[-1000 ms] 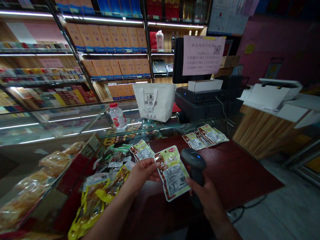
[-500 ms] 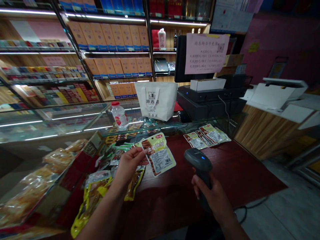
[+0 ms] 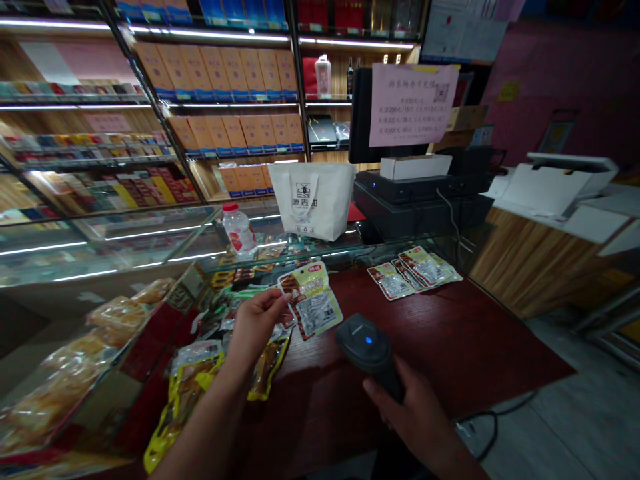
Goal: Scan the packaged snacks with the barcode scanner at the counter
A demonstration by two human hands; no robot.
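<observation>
Between thumb and fingers, my left hand (image 3: 260,327) pinches the left edge of a flat snack packet (image 3: 313,300), tilted above the dark red tabletop (image 3: 450,340). Wrapped round the handle of a black barcode scanner (image 3: 367,343) is my right hand (image 3: 415,407). The scanner's head points at the packet from the lower right, a small gap apart, and a blue light glows on top. Similar packets (image 3: 415,270) lie overlapping at the table's far right. Just under my left forearm are yellow-edged vacuum packs (image 3: 270,367) of brown food.
A box of wrapped bread (image 3: 95,347) stands at left. Behind the table, a glass counter (image 3: 165,233) carries a red-capped bottle (image 3: 239,230), a white bag (image 3: 315,200) and a monitor (image 3: 363,120) above a black cash drawer (image 3: 420,210). A cable (image 3: 493,433) hangs at lower right.
The scanner in my right hand has moved left, closer to the packet, and its head has turned toward it. My left hand has shifted the packet slightly left and up.
</observation>
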